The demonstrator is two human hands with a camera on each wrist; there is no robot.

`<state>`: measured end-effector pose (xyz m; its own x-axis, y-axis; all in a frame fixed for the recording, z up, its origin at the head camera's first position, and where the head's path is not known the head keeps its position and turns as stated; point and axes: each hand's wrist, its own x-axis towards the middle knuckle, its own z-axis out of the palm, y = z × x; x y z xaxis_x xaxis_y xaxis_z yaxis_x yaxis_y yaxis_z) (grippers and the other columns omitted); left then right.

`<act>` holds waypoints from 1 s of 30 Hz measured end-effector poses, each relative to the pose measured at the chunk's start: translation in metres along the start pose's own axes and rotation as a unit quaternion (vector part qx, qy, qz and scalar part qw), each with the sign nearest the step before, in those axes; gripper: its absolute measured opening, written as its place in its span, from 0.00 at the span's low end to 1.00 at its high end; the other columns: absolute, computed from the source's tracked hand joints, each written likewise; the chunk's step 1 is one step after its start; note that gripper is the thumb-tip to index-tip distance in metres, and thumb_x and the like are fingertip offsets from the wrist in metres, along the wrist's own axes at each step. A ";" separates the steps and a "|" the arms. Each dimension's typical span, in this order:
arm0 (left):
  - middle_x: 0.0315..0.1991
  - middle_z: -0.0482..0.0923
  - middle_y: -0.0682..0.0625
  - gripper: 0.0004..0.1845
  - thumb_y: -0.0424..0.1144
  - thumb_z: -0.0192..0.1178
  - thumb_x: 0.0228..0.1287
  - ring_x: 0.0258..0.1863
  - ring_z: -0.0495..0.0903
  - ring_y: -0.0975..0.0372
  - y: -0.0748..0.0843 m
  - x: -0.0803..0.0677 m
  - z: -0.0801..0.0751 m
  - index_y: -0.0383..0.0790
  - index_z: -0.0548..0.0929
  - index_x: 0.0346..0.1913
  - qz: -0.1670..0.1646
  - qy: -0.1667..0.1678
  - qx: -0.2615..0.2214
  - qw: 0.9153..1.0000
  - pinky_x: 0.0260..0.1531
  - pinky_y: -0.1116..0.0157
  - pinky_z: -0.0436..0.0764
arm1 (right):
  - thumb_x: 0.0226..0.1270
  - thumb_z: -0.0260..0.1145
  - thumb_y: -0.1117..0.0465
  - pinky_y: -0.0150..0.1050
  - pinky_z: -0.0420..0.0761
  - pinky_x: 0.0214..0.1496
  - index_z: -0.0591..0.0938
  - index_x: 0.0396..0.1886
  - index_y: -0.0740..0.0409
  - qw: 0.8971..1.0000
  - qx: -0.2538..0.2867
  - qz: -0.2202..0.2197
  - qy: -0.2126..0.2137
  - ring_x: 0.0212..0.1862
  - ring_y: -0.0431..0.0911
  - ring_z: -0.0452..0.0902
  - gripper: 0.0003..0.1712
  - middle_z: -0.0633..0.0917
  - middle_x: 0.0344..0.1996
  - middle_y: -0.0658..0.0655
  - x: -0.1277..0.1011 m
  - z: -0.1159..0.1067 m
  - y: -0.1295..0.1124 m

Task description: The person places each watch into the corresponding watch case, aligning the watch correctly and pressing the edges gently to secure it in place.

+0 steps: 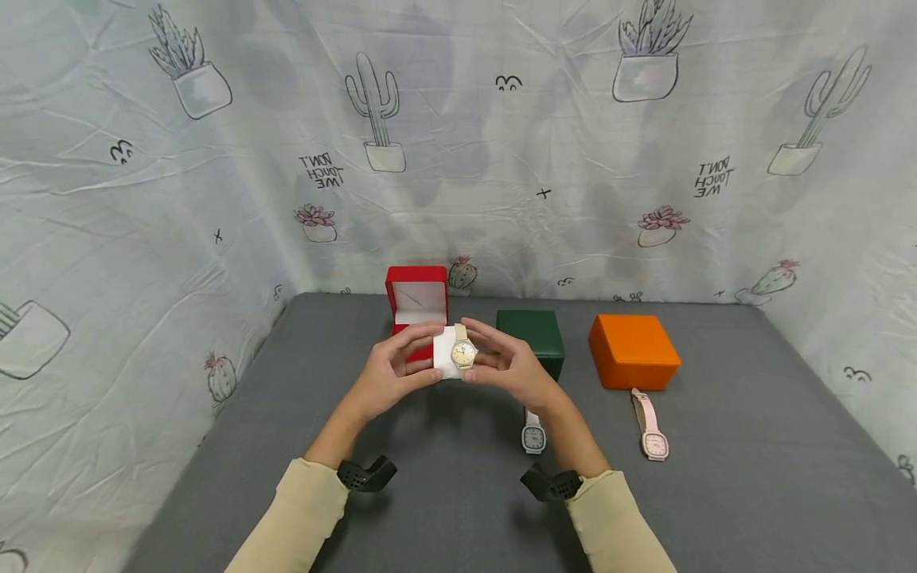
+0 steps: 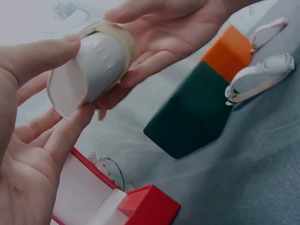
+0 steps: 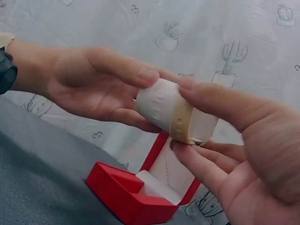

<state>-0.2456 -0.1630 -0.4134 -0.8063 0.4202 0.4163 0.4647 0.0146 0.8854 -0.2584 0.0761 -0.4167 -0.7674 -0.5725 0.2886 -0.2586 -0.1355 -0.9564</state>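
Between both hands, raised above the table, is a white watch cushion [image 2: 101,61] with a cream-strapped watch [image 1: 463,353] looped round it. My left hand [image 1: 392,369] pinches the cushion's bare end between thumb and fingers. The watch end is held by my right hand [image 1: 510,366], its thumb and fingers at the cream strap [image 3: 180,119]. Behind the hands an open red watch box [image 3: 133,194] shows a white lining. Near the right forearm lies a white watch [image 1: 533,438], its strap partly hidden in the head view.
A closed green box [image 1: 530,338] stands right of the red one, with an orange box [image 1: 634,350] farther right. In front of the orange box lies a pink watch [image 1: 650,430]. A cactus-print cloth [image 1: 487,159] hangs behind the grey table [image 1: 444,509].
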 end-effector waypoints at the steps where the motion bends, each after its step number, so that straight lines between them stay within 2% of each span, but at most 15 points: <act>1: 0.67 0.68 0.43 0.33 0.27 0.67 0.56 0.66 0.71 0.51 0.000 0.000 -0.001 0.38 0.70 0.66 -0.003 -0.002 0.000 1.000 0.56 0.62 0.79 | 0.62 0.68 0.67 0.37 0.83 0.53 0.60 0.75 0.54 1.000 0.000 0.000 -0.005 0.60 0.44 0.79 0.44 0.65 0.71 0.63 0.000 0.000 0.000; 4: 0.66 0.70 0.43 0.33 0.27 0.68 0.56 0.64 0.72 0.50 0.001 0.000 -0.001 0.39 0.71 0.66 -0.007 0.000 -0.002 1.000 0.55 0.62 0.80 | 0.61 0.69 0.65 0.38 0.83 0.53 0.61 0.75 0.50 1.000 -0.011 0.003 -0.004 0.59 0.44 0.79 0.44 0.66 0.71 0.63 0.000 0.000 -0.001; 8: 0.65 0.70 0.42 0.32 0.28 0.68 0.56 0.63 0.73 0.49 0.002 0.000 0.002 0.38 0.72 0.65 -0.004 0.007 -0.003 1.000 0.54 0.61 0.80 | 0.60 0.71 0.64 0.38 0.83 0.53 0.65 0.73 0.48 0.999 -0.019 0.011 0.025 0.59 0.47 0.80 0.42 0.70 0.68 0.63 0.000 0.002 -0.003; 13: 0.65 0.69 0.42 0.32 0.26 0.68 0.54 0.64 0.72 0.48 0.005 0.001 0.006 0.37 0.72 0.64 0.006 0.016 -0.006 1.000 0.53 0.61 0.81 | 0.60 0.71 0.63 0.38 0.84 0.51 0.66 0.72 0.46 0.998 -0.007 0.028 0.053 0.57 0.50 0.81 0.40 0.72 0.67 0.62 0.001 0.005 -0.002; 16: 0.65 0.69 0.42 0.33 0.26 0.69 0.54 0.65 0.71 0.48 0.008 0.001 0.009 0.38 0.72 0.64 0.019 0.022 0.013 0.999 0.52 0.60 0.81 | 0.61 0.70 0.62 0.35 0.84 0.49 0.65 0.73 0.46 0.998 0.010 0.030 0.059 0.51 0.47 0.84 0.41 0.73 0.66 0.63 0.003 0.006 0.000; 20: 0.65 0.68 0.42 0.33 0.27 0.68 0.55 0.65 0.71 0.48 0.009 0.001 0.010 0.38 0.71 0.65 0.036 0.025 0.048 0.998 0.51 0.60 0.81 | 0.64 0.68 0.62 0.34 0.83 0.48 0.62 0.74 0.46 0.998 0.026 0.026 0.047 0.45 0.40 0.82 0.41 0.70 0.67 0.64 0.004 0.006 0.000; 22: 0.65 0.68 0.41 0.32 0.27 0.66 0.57 0.64 0.72 0.47 0.009 0.002 0.010 0.37 0.70 0.66 0.032 0.019 0.044 0.998 0.51 0.61 0.82 | 0.64 0.68 0.61 0.34 0.83 0.50 0.61 0.75 0.45 0.999 0.015 0.027 0.034 0.49 0.39 0.82 0.41 0.68 0.70 0.62 0.003 0.005 -0.004; 27: 0.66 0.67 0.41 0.29 0.29 0.62 0.63 0.63 0.71 0.46 0.012 0.002 0.004 0.36 0.69 0.67 -0.012 -0.003 0.000 1.000 0.49 0.64 0.83 | 0.60 0.71 0.63 0.39 0.83 0.53 0.60 0.75 0.42 1.000 -0.023 0.020 -0.002 0.58 0.47 0.80 0.46 0.61 0.74 0.55 -0.003 -0.001 -0.018; 30: 0.67 0.67 0.43 0.28 0.30 0.62 0.63 0.64 0.70 0.46 0.015 0.000 -0.001 0.39 0.70 0.67 -0.030 -0.016 -0.011 0.999 0.48 0.64 0.84 | 0.58 0.72 0.65 0.42 0.84 0.52 0.61 0.75 0.45 0.999 -0.033 0.009 -0.023 0.57 0.49 0.81 0.46 0.62 0.74 0.57 -0.005 -0.003 -0.023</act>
<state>-0.2393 -0.1633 -0.4002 -0.8200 0.4488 0.3552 0.4072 0.0213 0.9131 -0.2503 0.0842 -0.3964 -0.7441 -0.6118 0.2684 -0.2851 -0.0726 -0.9557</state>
